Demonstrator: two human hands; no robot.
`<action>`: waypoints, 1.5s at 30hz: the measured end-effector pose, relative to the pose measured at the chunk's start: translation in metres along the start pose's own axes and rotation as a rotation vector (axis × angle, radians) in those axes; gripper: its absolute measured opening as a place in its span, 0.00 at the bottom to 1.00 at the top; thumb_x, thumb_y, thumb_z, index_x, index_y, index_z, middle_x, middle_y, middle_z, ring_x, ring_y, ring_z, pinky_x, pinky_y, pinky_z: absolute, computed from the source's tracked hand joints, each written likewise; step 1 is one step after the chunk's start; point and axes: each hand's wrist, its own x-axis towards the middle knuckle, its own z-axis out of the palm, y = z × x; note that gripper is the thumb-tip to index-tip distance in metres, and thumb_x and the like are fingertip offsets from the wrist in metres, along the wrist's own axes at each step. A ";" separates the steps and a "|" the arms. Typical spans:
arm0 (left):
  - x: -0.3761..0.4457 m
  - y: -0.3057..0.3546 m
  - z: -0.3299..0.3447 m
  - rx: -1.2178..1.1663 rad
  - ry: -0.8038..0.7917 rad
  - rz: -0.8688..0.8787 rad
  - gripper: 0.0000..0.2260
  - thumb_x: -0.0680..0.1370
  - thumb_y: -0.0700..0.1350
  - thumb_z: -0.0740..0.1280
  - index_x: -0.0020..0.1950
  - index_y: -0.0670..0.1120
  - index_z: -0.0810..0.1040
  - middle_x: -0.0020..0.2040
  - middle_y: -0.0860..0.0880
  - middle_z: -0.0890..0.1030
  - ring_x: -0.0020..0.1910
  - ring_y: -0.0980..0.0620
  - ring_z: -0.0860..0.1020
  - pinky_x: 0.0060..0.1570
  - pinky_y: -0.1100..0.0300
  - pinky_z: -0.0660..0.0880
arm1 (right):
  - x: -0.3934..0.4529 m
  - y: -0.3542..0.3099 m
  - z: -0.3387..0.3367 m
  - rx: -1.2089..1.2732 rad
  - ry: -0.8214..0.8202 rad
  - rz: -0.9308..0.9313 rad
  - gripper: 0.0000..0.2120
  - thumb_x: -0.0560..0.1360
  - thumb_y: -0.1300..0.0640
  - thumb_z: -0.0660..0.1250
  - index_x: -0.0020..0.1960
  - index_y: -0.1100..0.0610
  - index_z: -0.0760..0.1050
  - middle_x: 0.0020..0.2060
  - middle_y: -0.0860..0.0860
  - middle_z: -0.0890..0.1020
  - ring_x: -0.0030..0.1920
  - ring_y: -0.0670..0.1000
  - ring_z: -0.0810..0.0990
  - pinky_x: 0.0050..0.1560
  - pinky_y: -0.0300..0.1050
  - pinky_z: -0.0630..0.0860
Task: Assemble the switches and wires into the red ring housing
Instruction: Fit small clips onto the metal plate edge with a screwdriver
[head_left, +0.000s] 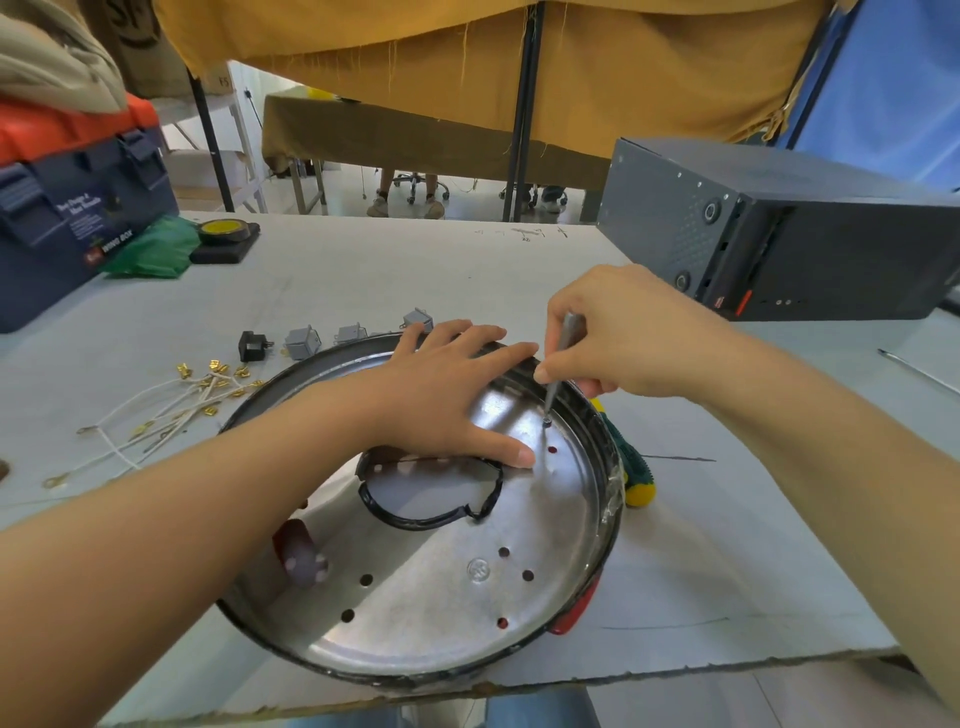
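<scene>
Housing (431, 597) sits on the tabletop (701, 545) before me; my left hand (447, 395) presses flat inside it, fingers spread, while my right hand (618, 338) pinches a screwdriver (563, 353), tip on a screw (546, 423). Switches (302, 343) and wires (171, 410) lie left.

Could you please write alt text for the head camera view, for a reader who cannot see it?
A right hand holds a screwdriver to a screw inside a round metal housing, which the left hand steadies. Grey switches and white wires lie on the table beyond.
</scene>
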 end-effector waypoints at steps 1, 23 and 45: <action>-0.001 0.000 -0.002 -0.039 -0.001 0.002 0.43 0.65 0.73 0.58 0.76 0.60 0.48 0.77 0.52 0.51 0.76 0.48 0.50 0.72 0.40 0.49 | -0.002 0.002 0.000 0.061 0.049 0.013 0.07 0.70 0.56 0.73 0.35 0.54 0.78 0.22 0.47 0.80 0.24 0.40 0.76 0.24 0.29 0.71; -0.134 -0.134 0.011 -0.388 0.289 -0.561 0.07 0.73 0.42 0.71 0.47 0.54 0.82 0.45 0.53 0.82 0.42 0.61 0.77 0.42 0.72 0.71 | 0.017 0.014 0.048 -0.104 0.098 0.075 0.12 0.74 0.45 0.66 0.54 0.49 0.77 0.47 0.48 0.81 0.47 0.52 0.78 0.48 0.48 0.75; -0.113 -0.124 0.017 -0.308 0.476 -0.546 0.04 0.74 0.40 0.69 0.40 0.46 0.78 0.38 0.50 0.81 0.39 0.53 0.78 0.38 0.62 0.69 | 0.013 0.009 0.049 -0.310 0.021 0.249 0.07 0.75 0.54 0.62 0.43 0.57 0.72 0.34 0.51 0.72 0.35 0.54 0.73 0.31 0.43 0.65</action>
